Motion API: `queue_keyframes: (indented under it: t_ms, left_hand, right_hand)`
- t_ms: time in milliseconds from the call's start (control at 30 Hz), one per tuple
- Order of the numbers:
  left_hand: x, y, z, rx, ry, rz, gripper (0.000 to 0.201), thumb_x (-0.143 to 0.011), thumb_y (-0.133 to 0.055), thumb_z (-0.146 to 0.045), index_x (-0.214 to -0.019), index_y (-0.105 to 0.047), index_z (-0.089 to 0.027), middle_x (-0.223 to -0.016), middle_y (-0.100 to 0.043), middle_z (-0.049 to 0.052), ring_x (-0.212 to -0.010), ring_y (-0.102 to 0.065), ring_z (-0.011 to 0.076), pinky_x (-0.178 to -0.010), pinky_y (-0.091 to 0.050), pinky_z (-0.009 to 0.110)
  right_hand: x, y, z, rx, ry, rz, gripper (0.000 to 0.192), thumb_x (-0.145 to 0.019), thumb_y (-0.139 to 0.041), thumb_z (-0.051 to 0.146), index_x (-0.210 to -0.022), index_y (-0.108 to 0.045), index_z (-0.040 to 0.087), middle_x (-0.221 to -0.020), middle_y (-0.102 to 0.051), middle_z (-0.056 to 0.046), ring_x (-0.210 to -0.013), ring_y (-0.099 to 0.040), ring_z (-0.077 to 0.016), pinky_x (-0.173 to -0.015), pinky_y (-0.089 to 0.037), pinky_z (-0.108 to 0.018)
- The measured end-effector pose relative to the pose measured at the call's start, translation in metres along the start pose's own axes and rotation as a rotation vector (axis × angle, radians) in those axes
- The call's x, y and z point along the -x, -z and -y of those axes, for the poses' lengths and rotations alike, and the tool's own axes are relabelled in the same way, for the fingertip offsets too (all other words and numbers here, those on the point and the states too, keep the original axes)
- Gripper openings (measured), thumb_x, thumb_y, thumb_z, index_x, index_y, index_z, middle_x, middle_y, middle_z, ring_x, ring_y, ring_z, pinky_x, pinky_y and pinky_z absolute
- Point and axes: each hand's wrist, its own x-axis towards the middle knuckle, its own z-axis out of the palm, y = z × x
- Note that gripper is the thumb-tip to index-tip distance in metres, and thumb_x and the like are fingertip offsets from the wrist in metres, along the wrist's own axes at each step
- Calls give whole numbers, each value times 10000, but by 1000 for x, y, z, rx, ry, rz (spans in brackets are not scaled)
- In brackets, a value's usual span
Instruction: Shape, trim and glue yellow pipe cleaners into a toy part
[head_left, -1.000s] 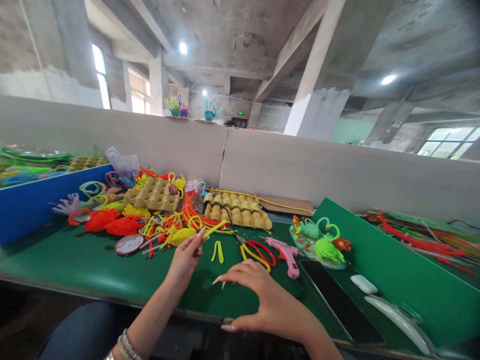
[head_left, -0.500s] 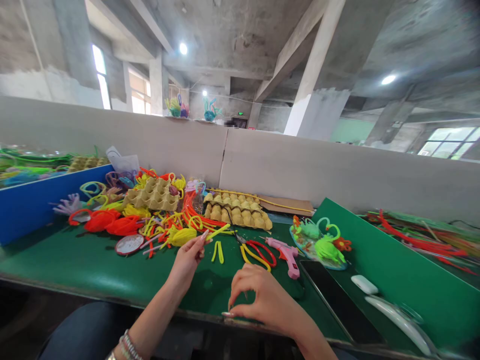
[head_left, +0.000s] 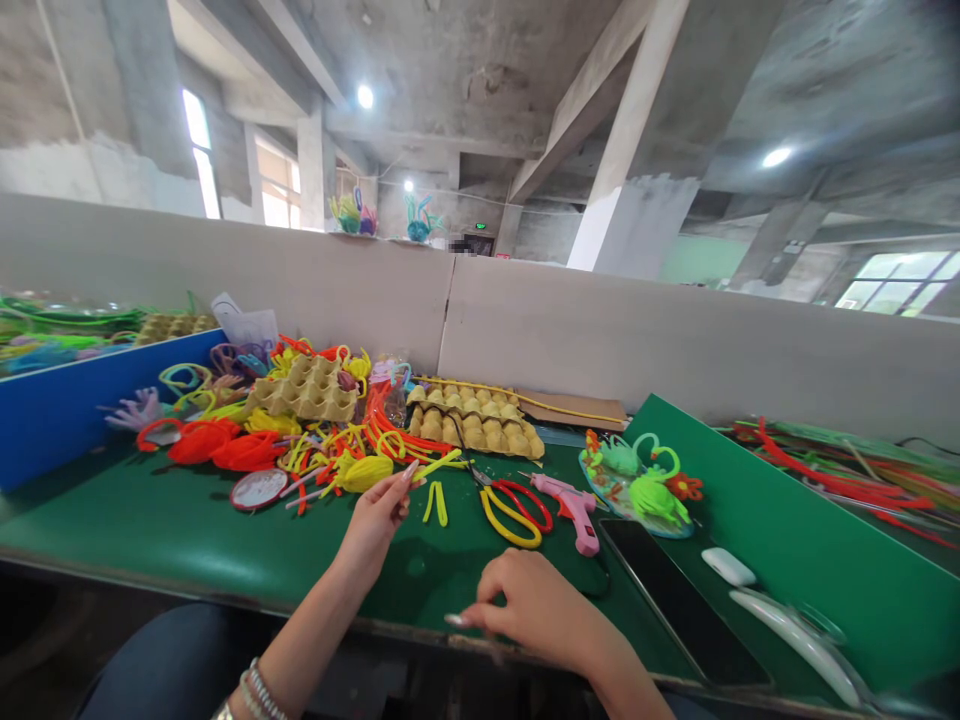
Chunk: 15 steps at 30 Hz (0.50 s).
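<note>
The left hand is raised off the green table, its thumb and fingertips pinched tight on one end of a yellow pipe cleaner that sticks out toward two o'clock, over the near fringe of the pipe cleaner pile. The right hand rests low at the table's near edge, fingers curled under with the thumb pressed toward them; whether anything is caught in that pinch cannot be told. A bent yellow piece lies flat just at three o'clock of the left hand. At twelve o'clock of the right hand lie scissors with red and yellow handles, touching a pink glue gun at their three o'clock. Beyond that, at two o'clock of the right hand, a tray of green figures butts against a slanted green board, with a dark phone lying along its lower edge. Bare table opens at nine o'clock of the left hand, running to the blue box. The cardboard wall closes the far side.
</note>
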Motion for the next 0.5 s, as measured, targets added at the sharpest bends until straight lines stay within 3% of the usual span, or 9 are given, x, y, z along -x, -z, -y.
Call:
queue_keyframes:
  t_ms: [67, 167, 233, 333, 400, 500]
  left_hand:
    - [0, 0, 0, -2, 1, 4, 386, -397, -839, -376, -683, -738, -138, -658, -691, 46, -449, -410, 13, -426, -303, 136]
    - [0, 0, 0, -9, 6, 4, 384, -402, -836, -374, -688, -738, -138, -661, -689, 45, -450, -408, 13, -426, -304, 136]
    - [0, 0, 1, -13, 4, 8, 381, -414, -832, -372, -701, -739, -139, -664, -687, 42, -455, -408, 15, -427, -304, 135]
    - [1, 0, 1, -26, 6, 14, 367, -435, -825, -366, -712, -740, -140, -665, -684, 40, -461, -406, 19, -430, -307, 137]
    - [1, -1, 1, -37, 5, 14, 359, -447, -820, -364, -716, -742, -138, -652, -678, 38, -458, -397, 22, -427, -303, 141]
    - [2, -1, 1, -39, 2, 21, 372, -454, -818, -367, -736, -746, -137, -651, -678, 40, -454, -387, 21, -422, -298, 141]
  right_hand:
    - [4, 5, 1, -126, 72, 96, 191, -783, -568, 280, -847, -746, 253, -726, -713, -5, -659, -610, -140, -620, -387, -217]
    - [9, 12, 1, -218, 156, 189, 416, -714, -619, 232, -1121, -637, 315, -1075, -669, -4, -942, -606, -182, -786, -404, -229]
    - [11, 15, 0, -250, 202, 225, 534, -662, -685, 291, -1186, -585, 324, -1192, -603, -12, -1045, -561, -208, -853, -388, -248]
    - [10, 14, -2, -289, 157, 214, 291, -730, -637, 423, -949, -717, 250, -932, -676, -18, -870, -603, -175, -766, -409, -230]
    - [8, 13, -2, -274, 78, 125, 308, -739, -618, 492, -721, -718, 202, -736, -650, -1, -730, -587, -146, -676, -402, -215]
    - [5, 12, -1, -232, 24, -18, 310, -720, -639, 506, -705, -662, 198, -740, -618, 18, -710, -558, -133, -650, -393, -213]
